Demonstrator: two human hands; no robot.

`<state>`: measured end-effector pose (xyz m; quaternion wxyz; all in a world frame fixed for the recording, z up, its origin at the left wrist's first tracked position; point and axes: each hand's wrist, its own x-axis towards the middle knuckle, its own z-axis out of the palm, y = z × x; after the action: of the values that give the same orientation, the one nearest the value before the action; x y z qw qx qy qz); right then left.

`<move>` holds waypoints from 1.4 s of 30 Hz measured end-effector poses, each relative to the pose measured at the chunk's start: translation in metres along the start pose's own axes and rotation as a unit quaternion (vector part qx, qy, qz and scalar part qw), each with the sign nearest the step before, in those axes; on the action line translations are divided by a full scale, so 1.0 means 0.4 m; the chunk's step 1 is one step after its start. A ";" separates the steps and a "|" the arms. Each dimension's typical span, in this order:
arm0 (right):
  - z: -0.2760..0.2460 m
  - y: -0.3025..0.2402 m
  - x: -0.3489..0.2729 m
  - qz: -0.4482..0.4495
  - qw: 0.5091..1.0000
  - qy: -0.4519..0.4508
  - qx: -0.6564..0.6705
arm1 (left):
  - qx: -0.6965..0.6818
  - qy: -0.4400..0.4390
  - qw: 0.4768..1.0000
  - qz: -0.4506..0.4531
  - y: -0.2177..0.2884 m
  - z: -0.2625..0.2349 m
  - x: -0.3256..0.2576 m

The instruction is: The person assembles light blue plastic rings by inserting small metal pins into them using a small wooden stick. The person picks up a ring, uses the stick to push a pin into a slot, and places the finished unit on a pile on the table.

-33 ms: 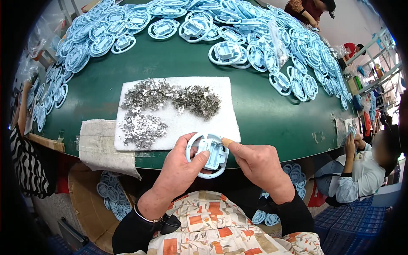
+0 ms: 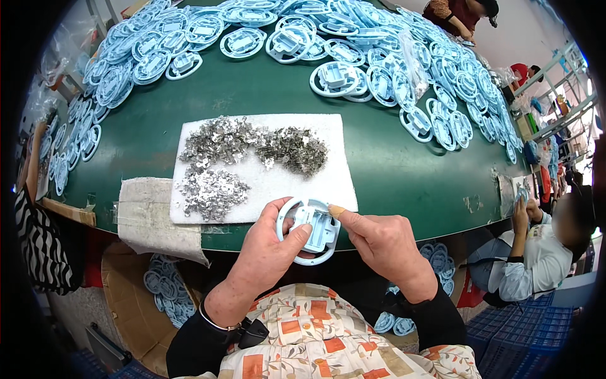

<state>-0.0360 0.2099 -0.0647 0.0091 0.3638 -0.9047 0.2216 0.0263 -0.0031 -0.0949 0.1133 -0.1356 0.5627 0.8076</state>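
My left hand grips a light blue plastic toy steering wheel by its left side, thumb laid across the middle. The wheel is tilted up at the table's near edge, with an open rectangular compartment facing me. At its upper right rim is my right hand, its fingers bent and closed, a tan wrap around one fingertip that touches the part. Whatever may be pinched there is hidden. Just beyond the hands, heaps of small silvery metal clips lie on a white foam sheet.
Piles of similar blue wheels cover the far side of the green table. A grey cloth hangs over the near edge. Below stands a cardboard box with more wheels. Co-workers sit at the right and left.
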 end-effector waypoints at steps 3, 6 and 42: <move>-0.002 -0.005 0.010 -0.003 1.000 -0.008 0.009 | -0.010 -0.005 1.000 -0.001 -0.004 -0.002 0.001; -0.010 -0.008 0.018 -0.005 1.000 -0.027 0.005 | 0.001 -0.007 1.000 0.004 -0.003 -0.003 0.002; -0.060 -0.027 0.065 0.029 0.988 -0.153 -0.010 | 0.037 -0.009 0.999 -0.027 0.022 0.004 -0.005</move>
<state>-0.0516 0.1957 -0.0342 -0.1325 0.3671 -0.9077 0.1542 0.0253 -0.0046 -0.0860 0.1451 -0.1386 0.5877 0.7838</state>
